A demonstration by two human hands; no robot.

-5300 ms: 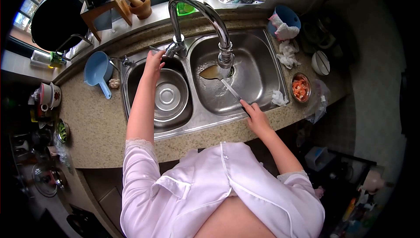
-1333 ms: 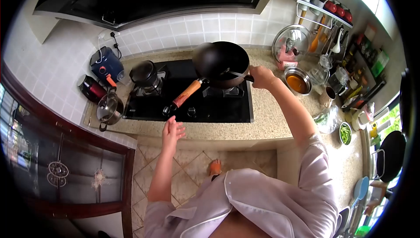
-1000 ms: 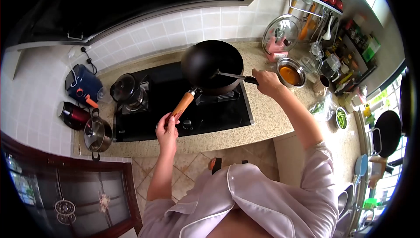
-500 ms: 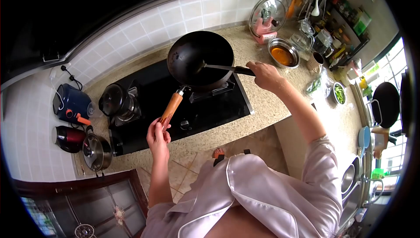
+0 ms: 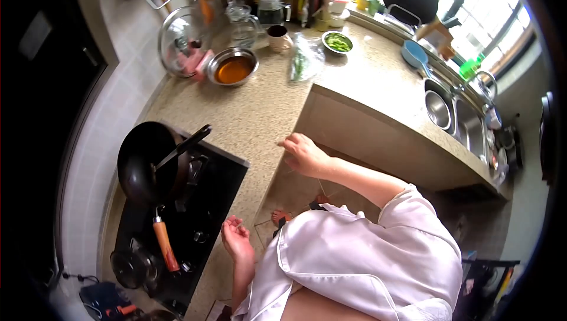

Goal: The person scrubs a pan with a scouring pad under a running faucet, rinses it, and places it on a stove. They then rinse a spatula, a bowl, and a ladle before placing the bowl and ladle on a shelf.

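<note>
The black wok [image 5: 134,164] rests on the back part of the stove [image 5: 215,188], its wooden handle [image 5: 165,243] extending toward the front. A spatula [image 5: 190,142] leans in it, black grip over the rim. Neither hand touches them. My left hand [image 5: 237,239] hovers by the counter's front edge, palm up, fingers loosely bent and holding nothing. Beyond the counter corner, over the floor, my right hand [image 5: 305,153] is in the air with bent fingers and the thumb apart; I see nothing in it.
On the counter stand a steel bowl [image 5: 253,68] of amber liquid, a glass lid [image 5: 177,40], a mug [image 5: 276,39], a plastic bag [image 5: 306,61] of greens and a bowl of cut green vegetables [image 5: 338,42]. A sink [image 5: 469,123] lies right; a small lidded pot [image 5: 127,268] sits on the stove.
Both hands have let go: the left of the wok handle, the right of the spatula, which now leans in the wok. The view has turned right toward the sink and window.
</note>
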